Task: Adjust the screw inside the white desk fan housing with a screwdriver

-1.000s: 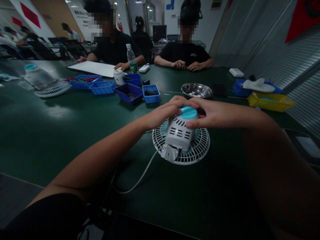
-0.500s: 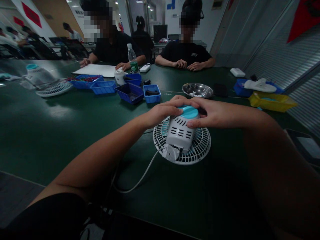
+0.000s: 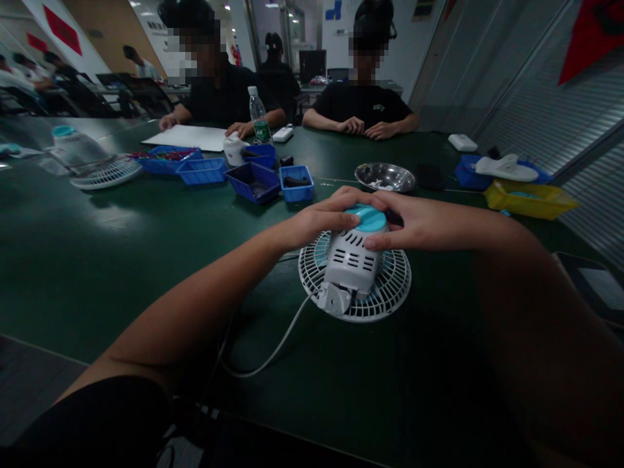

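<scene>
A white electric fan [image 3: 351, 263] lies grille-down on the green table in front of me, its motor housing upward. My left hand [image 3: 324, 218] grips the top of the housing from the left, thumb on the turquoise knob [image 3: 371, 220]. From the right, my right hand [image 3: 407, 221] wraps the same housing, its thumb on the vented side and its other fingers largely hidden behind. The fan's round grille [image 3: 397, 286] rests on the table. A white power cord [image 3: 285, 348] runs from a bracket at the housing's base and loops left.
Several blue bins [image 3: 253, 182] and a metal bowl [image 3: 392, 175] stand beyond the fan. Another fan [image 3: 104, 172] lies at the left, a yellow bin [image 3: 529, 198] at the right. A water bottle [image 3: 259, 117] stands near two people seated across the table.
My left thumb has slid slightly to the right on the turquoise knob. Both hands keep their hold and the fan stays in place.
</scene>
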The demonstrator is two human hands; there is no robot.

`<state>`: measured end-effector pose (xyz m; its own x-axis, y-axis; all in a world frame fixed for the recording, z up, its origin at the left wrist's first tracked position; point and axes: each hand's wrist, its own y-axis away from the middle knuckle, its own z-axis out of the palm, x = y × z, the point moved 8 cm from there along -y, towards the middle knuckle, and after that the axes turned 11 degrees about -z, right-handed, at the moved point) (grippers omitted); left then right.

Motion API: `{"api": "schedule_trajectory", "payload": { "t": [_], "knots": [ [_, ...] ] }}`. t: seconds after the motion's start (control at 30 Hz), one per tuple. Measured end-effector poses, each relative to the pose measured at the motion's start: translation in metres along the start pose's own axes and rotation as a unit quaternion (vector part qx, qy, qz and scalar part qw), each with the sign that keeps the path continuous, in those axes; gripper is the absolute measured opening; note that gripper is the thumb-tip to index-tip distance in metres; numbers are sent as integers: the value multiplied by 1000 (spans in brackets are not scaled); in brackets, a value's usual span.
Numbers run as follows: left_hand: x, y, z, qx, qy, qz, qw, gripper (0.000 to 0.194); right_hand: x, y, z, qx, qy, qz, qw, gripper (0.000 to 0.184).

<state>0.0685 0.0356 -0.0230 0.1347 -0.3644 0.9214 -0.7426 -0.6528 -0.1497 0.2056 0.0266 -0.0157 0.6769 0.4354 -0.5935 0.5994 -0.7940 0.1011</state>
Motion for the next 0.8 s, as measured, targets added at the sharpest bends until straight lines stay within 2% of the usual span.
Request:
{"api": "schedule_trajectory", "payload": {
  "t": [0.13,0.23,0.5,0.67,0.8],
  "knots": [
    [10,2,1,18,-84,18,996,32,-2,0,1,0,-9,-8,1000,82],
    [13,2,1,21,-104,22,994,33,-5,0,1,0,-4,-13,1000,85],
    [-1,-2,-3,-3,-51,8,999,43,-6,0,3,-6,-12,4,1000,86],
    [1,0,-2,-22,-16,3,1000,41,-4,0,1,4,-5,12,1000,87],
    [2,-1,-4,-11,-29,-3,1000,41,-5,0,2,-3,-11,3,1000,89]
  ]
}}
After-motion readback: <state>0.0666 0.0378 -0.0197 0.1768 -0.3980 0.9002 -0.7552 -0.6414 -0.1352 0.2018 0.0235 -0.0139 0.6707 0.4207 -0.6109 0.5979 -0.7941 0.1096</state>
